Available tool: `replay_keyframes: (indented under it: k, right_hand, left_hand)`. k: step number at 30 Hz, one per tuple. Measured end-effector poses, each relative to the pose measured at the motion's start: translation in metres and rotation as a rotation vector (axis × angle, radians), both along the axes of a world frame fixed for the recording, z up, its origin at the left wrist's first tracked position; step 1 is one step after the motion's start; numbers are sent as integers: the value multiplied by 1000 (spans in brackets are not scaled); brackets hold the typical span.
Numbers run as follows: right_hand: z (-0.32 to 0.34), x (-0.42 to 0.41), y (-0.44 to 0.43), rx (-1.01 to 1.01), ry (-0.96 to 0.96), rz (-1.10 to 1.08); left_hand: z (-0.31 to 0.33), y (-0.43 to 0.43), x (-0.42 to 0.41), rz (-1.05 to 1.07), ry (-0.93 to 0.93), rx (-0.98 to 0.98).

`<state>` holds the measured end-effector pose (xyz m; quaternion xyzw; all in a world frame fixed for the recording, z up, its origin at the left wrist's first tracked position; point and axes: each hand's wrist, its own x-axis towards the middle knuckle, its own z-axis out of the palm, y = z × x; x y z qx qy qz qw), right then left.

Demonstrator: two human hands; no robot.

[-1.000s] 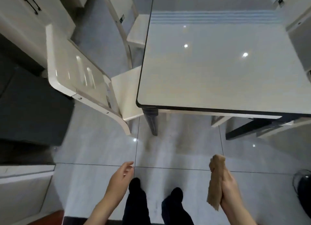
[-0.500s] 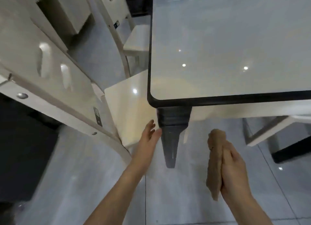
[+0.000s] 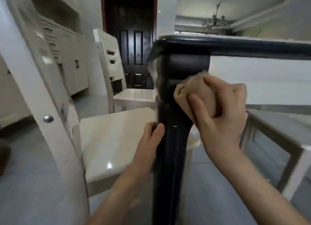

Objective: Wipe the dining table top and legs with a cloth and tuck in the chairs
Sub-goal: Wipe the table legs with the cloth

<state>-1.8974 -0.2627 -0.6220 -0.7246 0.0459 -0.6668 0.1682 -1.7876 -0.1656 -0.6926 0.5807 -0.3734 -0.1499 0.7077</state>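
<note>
Right hand (image 3: 223, 112) closed around a bunched tan cloth (image 3: 196, 93), pressing it against the upper part of the table leg (image 3: 171, 140); fingers curl over the wad, thumb side toward camera. Left hand (image 3: 149, 140) lower down at 7 o'clock from the cloth, fingers wrapped round the leg's left side, thumb flat on the front face; gripping the leg itself. The two hands sit apart, one above the other on the same post. Leg is dark, glossy, near black, swelling to a rounded block at the top and tapering below; a thin seam runs down its front. Above, at 12 o'clock, the table edge (image 3: 235, 45) is a dark rounded rim with a curved corner; pale apron beneath it at 2 o'clock. Near chair (image 3: 114, 140) at 9 o'clock of the leg: cream, shiny, flat square seat just beside the leg and behind the left hand, thick slanted back post with a metal bolt head. Its seat crowds the leg's left side. Second chair (image 3: 116, 83) at 11 o'clock, same cream finish, slotted back. Dark panelled door (image 3: 131, 48) at 12 o'clock beyond. Cream cabinet (image 3: 70, 56) at 10 o'clock. Grey tiled floor (image 3: 33, 182), glossy. A pale frame with dark bars at 4 o'clock, blurred.
</note>
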Motion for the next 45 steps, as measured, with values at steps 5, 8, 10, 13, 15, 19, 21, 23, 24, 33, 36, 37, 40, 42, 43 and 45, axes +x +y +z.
replay_keyframes:
  k: [5,8,10,13,15,19,21,23,24,33,36,37,40,42,43,45]
  right_hand:
    - [5,31,-18,-266,-142,-188]
    - [-47,28,-16,-303,-65,-149]
    - [-62,18,-15,-407,43,-194]
    - [-18,15,-17,-495,62,-246]
    - [16,19,-16,-474,10,-289]
    - [-7,25,-16,-395,1,-260]
    - [-48,16,-19,-515,94,-264]
    - [-70,7,-22,-644,172,-266]
    - [-66,5,-23,-675,183,-258]
    - [-47,21,-16,-405,47,-216]
    - [-79,14,-18,-499,137,-223]
    - [-72,13,-20,-526,136,-230]
    - [-19,18,-18,-452,38,-266]
    - [9,23,-17,-367,-27,-304]
    - [11,26,-16,-338,-46,-289]
    - [-16,26,-15,-327,-57,-203]
  left_hand:
    - [-10,0,4,-64,-9,-56]
    - [-11,1,3,-79,66,-122]
    - [-11,3,2,-78,78,-119]
    - [-9,6,1,-102,81,-97]
    - [-8,9,-1,-118,82,-91]
    - [-9,11,0,-133,89,-111]
    - [-11,10,2,-137,89,-119]
    - [-13,10,4,-135,89,-128]
    - [-14,9,6,-138,92,-135]
    - [-14,6,12,-174,94,-162]
    - [-14,6,11,-150,88,-174]
    - [-14,6,11,-146,85,-174]
    - [-14,4,11,-169,97,-173]
    - [-15,4,11,-178,114,-168]
    - [-16,4,11,-175,114,-172]
    - [-16,4,12,-175,107,-182]
